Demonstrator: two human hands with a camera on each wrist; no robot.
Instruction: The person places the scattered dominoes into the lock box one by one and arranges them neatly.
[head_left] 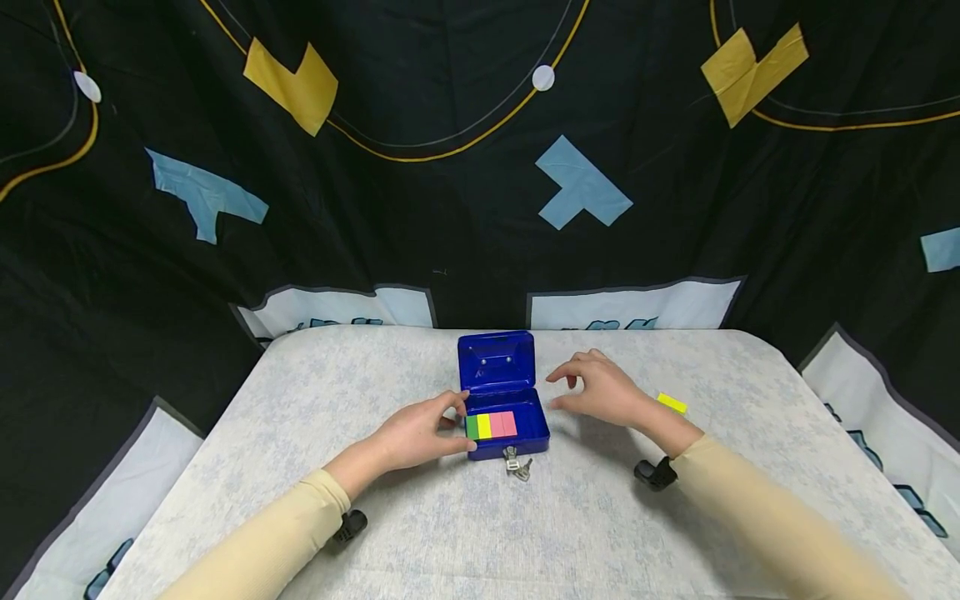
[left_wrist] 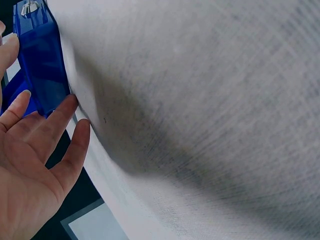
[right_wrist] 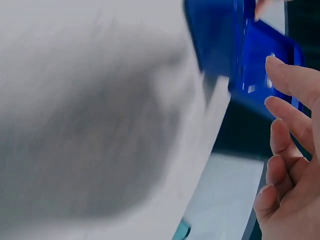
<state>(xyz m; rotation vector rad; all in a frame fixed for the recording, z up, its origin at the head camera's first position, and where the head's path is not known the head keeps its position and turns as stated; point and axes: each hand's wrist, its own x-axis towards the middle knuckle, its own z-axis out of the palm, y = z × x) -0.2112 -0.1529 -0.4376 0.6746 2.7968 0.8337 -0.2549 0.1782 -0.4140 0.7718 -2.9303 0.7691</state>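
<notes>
A small blue metal cash box (head_left: 531, 407) stands on the table with its lid (head_left: 497, 358) raised at the back. Inside, toward the left, a green block (head_left: 472, 427), a yellow block (head_left: 484, 426) and two pink blocks (head_left: 503, 424) lie side by side. My left hand (head_left: 416, 429) holds the box at its left end, thumb at the front corner and index fingertip near the hinge. Just right of the box, my right hand (head_left: 600, 392) hovers over the table, thumb and fingers apart around nothing. A latch with keys (head_left: 521, 469) hangs at the box front.
A loose yellow block (head_left: 672, 403) lies on the table beyond my right wrist. The table (head_left: 420, 533) has a pale patterned cover. Behind it hangs a black curtain (head_left: 420, 225) with yellow and blue shapes.
</notes>
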